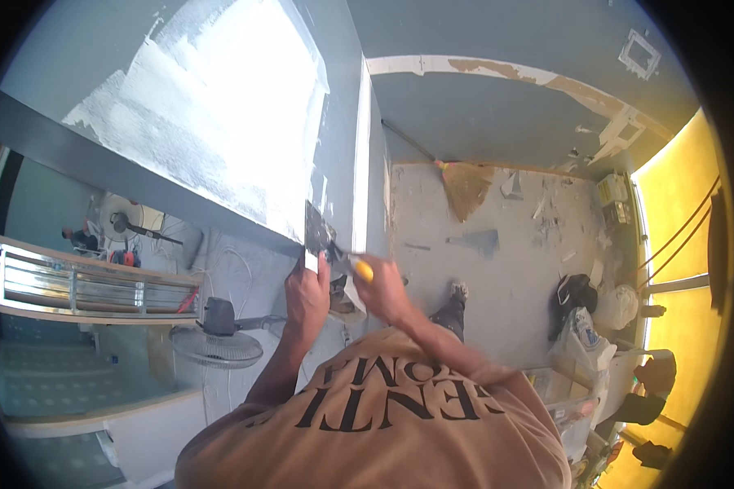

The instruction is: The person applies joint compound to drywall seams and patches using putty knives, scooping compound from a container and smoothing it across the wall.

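My right fingers clasp one yellow-handled scraper, my left pinch one dark plate — both by the white patch's lower-right corner; two fans lie below it, one broom right.

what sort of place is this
Likely a room under renovation: a rough white coating partly covers the blue-grey wall, the right hand holds a yellow-ended tool, and scraps litter the grey floor near a tan straw broom.

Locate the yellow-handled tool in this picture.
Near the head view's centre, the yellow-handled tool is in the right hand, just right of the left hand.
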Demonstrator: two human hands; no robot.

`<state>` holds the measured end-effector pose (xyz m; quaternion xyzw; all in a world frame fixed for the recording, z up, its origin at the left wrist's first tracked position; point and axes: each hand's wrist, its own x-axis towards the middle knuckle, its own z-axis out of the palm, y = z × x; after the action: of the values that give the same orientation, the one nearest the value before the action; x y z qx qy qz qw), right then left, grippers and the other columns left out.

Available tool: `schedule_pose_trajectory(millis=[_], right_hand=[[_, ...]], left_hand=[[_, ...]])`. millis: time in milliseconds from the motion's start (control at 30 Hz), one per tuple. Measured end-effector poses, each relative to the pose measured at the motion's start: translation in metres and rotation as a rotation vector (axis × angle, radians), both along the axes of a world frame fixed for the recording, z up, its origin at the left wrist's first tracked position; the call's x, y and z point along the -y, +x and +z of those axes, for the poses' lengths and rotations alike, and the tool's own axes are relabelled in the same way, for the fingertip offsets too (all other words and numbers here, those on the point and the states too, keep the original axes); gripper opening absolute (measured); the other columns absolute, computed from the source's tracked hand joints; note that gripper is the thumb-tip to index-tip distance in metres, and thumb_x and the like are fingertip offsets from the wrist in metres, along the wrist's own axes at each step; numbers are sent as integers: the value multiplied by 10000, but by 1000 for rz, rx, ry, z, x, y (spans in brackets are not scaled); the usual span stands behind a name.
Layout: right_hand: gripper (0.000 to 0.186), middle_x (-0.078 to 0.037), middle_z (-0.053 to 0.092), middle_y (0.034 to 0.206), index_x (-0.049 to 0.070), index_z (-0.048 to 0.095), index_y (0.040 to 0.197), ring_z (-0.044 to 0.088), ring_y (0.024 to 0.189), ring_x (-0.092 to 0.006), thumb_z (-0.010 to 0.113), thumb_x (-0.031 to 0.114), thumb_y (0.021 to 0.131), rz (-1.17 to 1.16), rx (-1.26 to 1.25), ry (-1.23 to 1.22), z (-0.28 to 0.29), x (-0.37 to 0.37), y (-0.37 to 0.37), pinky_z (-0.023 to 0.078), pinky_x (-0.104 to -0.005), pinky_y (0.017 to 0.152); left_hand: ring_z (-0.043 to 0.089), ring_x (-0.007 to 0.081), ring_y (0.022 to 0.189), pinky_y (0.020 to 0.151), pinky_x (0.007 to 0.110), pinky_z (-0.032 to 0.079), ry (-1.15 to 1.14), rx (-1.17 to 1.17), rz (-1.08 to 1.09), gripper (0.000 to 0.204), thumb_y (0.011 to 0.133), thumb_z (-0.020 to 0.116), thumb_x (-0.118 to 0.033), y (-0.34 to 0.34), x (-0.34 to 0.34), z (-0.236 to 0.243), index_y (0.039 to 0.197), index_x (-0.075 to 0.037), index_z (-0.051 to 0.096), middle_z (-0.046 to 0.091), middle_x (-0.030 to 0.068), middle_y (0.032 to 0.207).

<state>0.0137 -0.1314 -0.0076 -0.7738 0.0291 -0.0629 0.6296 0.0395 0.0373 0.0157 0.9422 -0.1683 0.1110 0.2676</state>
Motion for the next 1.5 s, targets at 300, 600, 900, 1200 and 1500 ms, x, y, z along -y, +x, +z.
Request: schedule_pose_trajectory(millis=[300, 600, 900, 1200, 1500], right_hand=[[367, -257, 673, 849, 25, 695, 1228, 658, 689, -403, 601, -9, 875, 21, 28, 9, -3, -4, -20, 529, -410, 677], [300, -249, 707, 919, 1, 699, 1197, 693, 800, -410, 639, 33, 904, -39, 44, 57, -6, -7, -13, 538, -395, 761], [306, -263, 703, 916, 0, 701, 1192, 692, 826, -434, 631, 31, 896, -37, 25, 17, -11, -6, -7, 549, -416, 751], [307, -282, 677, 880, -6, 696, 1190, 668, 798, -454, 651, 57, 893, -25, 37, 29, -19, -9, -18, 540, -411, 725], [305, -276, 680, 868, 16, 703, 1191, 661, 779, -449, 638, 53, 895, -28, -11, 42, -9, -6, -13, 536, -435, 720]], left_hand=[[648, 437, 707, 595, 489, 504, -50, 92, -27, 124, 994, 596, -56, 5, 0, -3, 1040, 58, 608, 639, 237, 793], [639, 457, 707, 596, 496, 497, -44, 69, -25, 120, 991, 596, -52, 6, 4, -2, 1033, 60, 611, 644, 252, 808], [638, 472, 720, 602, 514, 491, -79, 84, -16, 136, 998, 590, -66, -3, 3, -1, 1022, 67, 607, 646, 262, 814], [632, 477, 707, 598, 516, 482, -19, 3, -15, 143, 1013, 564, -69, 4, 5, 6, 1035, 66, 608, 646, 271, 816], [629, 473, 702, 591, 506, 486, -71, 82, -21, 138, 1008, 574, -69, 3, 6, 2, 1029, 65, 603, 639, 270, 808]])
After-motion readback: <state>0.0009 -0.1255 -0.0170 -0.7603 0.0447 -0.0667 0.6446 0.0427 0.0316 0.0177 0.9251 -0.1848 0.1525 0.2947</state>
